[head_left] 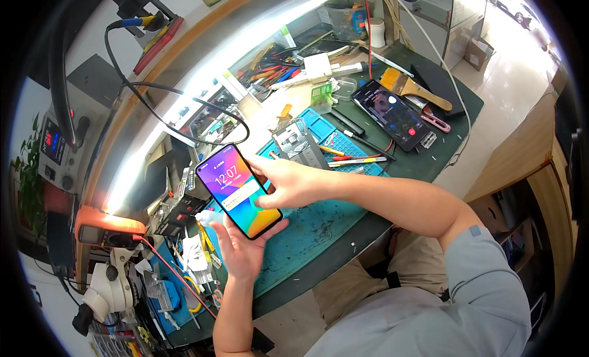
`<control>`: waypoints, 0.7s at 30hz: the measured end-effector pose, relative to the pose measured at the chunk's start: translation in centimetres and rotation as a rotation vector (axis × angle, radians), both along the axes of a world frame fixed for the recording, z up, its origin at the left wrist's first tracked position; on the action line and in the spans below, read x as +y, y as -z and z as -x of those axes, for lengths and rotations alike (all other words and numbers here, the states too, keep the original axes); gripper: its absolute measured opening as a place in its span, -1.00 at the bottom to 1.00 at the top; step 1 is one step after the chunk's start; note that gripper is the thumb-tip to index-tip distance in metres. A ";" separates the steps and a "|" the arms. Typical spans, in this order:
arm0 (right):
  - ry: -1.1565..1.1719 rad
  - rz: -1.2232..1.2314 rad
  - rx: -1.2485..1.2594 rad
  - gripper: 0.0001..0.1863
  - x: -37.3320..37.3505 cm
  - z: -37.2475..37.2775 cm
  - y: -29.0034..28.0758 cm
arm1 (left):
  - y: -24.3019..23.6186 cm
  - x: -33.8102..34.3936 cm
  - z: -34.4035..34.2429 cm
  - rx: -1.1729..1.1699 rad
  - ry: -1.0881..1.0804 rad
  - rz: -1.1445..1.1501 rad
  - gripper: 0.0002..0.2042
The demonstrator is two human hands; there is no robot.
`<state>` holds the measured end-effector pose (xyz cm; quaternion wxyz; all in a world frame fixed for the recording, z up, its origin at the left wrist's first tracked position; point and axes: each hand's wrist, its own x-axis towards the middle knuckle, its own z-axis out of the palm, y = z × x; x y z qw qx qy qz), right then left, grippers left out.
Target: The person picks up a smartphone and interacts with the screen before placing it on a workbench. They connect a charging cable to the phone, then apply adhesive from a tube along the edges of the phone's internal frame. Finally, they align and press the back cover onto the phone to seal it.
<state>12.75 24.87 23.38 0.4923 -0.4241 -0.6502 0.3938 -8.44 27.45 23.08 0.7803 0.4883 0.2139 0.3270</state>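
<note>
The lit phone (pixel 230 179) is held tilted above the blue mat (pixel 300 243) on the bench (pixel 453 142), its screen up, likely so it is easy to see. The left hand (pixel 244 249) is closed around its low end, thumb on 1 side and fingers on the other, maybe so it won't slip. The right hand (pixel 287 184) is half curled by the right edge, thumb over the screen; I cannot tell if it grips or presses. A 2nd phone (pixel 391 115) lies farther right, perhaps to leave room.
</note>
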 end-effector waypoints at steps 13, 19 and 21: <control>0.204 0.095 0.006 -0.52 -0.7 0.3 -1.3 | 0.6 0.4 -0.6 -0.005 0.021 -0.039 -0.20; 0.248 0.025 -0.064 -0.45 -0.2 0.2 -0.6 | 0.8 0.3 -0.7 -0.001 0.014 -0.053 -0.22; 0.238 0.063 -0.029 -0.45 -0.3 0.3 -0.7 | 0.9 0.4 -0.7 0.004 0.017 -0.055 -0.23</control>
